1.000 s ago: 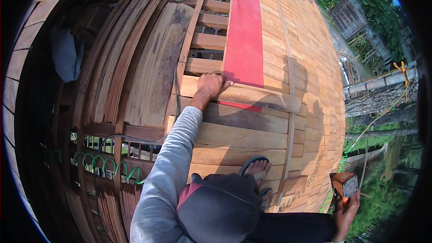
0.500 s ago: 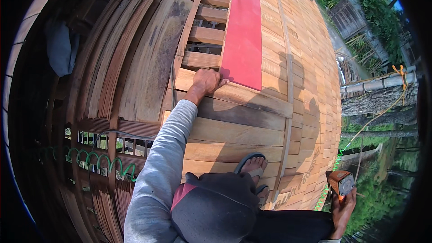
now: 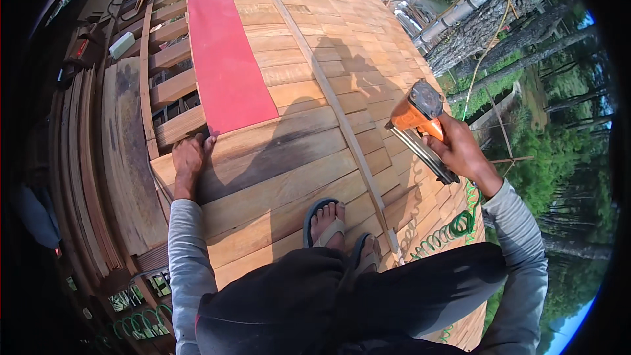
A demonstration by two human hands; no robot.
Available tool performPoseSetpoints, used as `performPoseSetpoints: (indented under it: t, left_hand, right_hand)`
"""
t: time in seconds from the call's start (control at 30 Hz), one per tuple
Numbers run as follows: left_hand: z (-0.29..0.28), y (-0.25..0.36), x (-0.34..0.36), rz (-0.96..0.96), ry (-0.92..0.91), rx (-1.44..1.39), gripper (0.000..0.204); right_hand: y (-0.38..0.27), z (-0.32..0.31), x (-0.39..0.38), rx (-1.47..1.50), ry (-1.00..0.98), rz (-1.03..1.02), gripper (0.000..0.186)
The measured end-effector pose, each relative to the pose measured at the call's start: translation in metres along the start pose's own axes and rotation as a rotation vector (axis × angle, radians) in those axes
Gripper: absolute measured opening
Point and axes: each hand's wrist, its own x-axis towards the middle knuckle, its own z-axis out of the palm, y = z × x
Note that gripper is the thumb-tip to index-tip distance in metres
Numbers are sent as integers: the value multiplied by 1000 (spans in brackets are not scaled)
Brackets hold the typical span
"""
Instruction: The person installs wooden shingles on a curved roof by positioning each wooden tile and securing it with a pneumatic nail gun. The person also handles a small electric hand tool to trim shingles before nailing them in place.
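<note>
My left hand (image 3: 189,163) is closed on the left end of a wooden board (image 3: 276,133), its fingers curled over the board's upper edge. Its thumb lies by the lower left corner of a red sheet (image 3: 230,66), which runs up the sloped wooden surface along the board's far side. Raised on the right, my right hand (image 3: 463,151) grips an orange and black nail gun (image 3: 419,117) by its handle. The gun is held in the air above the overlapping wood shingles (image 3: 374,121), its long magazine slanting down toward my wrist.
A long thin batten (image 3: 328,85) crosses the shingles. Open framing slats (image 3: 174,59) lie left of the red sheet, beside stacked planks (image 3: 79,171) and a white box (image 3: 123,45). A green coiled hose (image 3: 453,229) hangs near my right knee. My sandaled feet (image 3: 328,227) rest on the boards.
My right hand has brought the nail gun up from the lower right, over the shingles. The view has shifted right, while my left hand stays at the board's end.
</note>
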Motion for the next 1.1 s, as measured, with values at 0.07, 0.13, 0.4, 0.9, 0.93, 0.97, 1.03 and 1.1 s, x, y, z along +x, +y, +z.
performPoseSetpoints:
  t: [0.07,0.13,0.4,0.9,0.93,0.97,1.03,1.1]
  left_hand:
    - [-6,19,10,18,-17,-13,51]
    - [-2,36,14,11,-39,-40,51]
    - [-9,29,12,0,-49,42,47]
    - [-14,39,14,-39,-82,-35,45]
    - [-16,39,13,-48,-99,-52,45]
    - [-16,38,14,-44,-84,-53,45]
    - [-15,37,13,-28,-62,32,46]
    - [-19,40,14,-31,-72,9,46]
  right_hand:
    - [14,19,32,-3,55,28,43]
    - [45,46,61,74,143,-75,43]
    - [51,191,118,608,156,141,47]
    - [5,243,118,323,-131,22,49]
    - [4,246,118,326,-133,21,49]
    - [6,246,123,349,-128,13,50]
    - [12,245,127,367,-109,3,51]
    - [10,247,123,359,-118,15,52]
